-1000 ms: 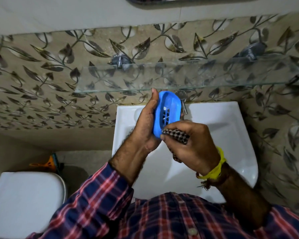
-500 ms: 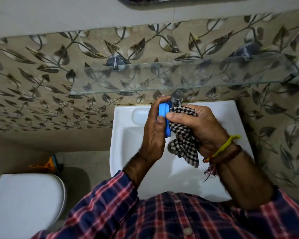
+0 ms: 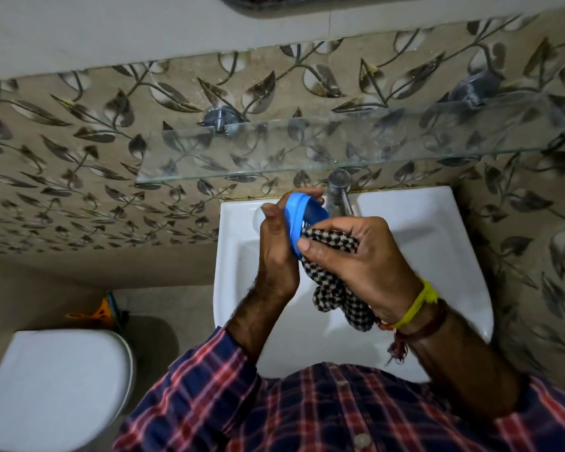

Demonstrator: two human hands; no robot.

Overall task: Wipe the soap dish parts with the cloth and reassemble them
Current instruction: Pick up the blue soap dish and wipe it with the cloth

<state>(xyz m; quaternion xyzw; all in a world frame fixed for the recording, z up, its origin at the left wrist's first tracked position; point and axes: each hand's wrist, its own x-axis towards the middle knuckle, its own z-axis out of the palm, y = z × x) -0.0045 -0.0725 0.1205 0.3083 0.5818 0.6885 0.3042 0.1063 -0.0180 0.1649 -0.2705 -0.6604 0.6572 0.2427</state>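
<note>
A blue slotted soap dish part (image 3: 302,216) is held on edge above the white basin (image 3: 437,243). My left hand (image 3: 276,249) grips it, thumb on its near rim and fingertips over its far end. My right hand (image 3: 356,262) holds a bunched black-and-white checked cloth (image 3: 336,288) and presses it against the part's slotted face, thumb near the lower rim. The cloth's loose end hangs below my right palm. No second dish part shows.
A chrome tap (image 3: 339,190) stands just behind the hands at the basin's back edge. A glass shelf (image 3: 340,148) juts from the leaf-patterned wall above it. A white toilet lid (image 3: 56,383) is at lower left, an orange object (image 3: 98,313) on the floor beside it.
The blue part has turned from edge-on to showing its slotted face again. My right hand with the cloth has slid down from the part's top to its lower half.
</note>
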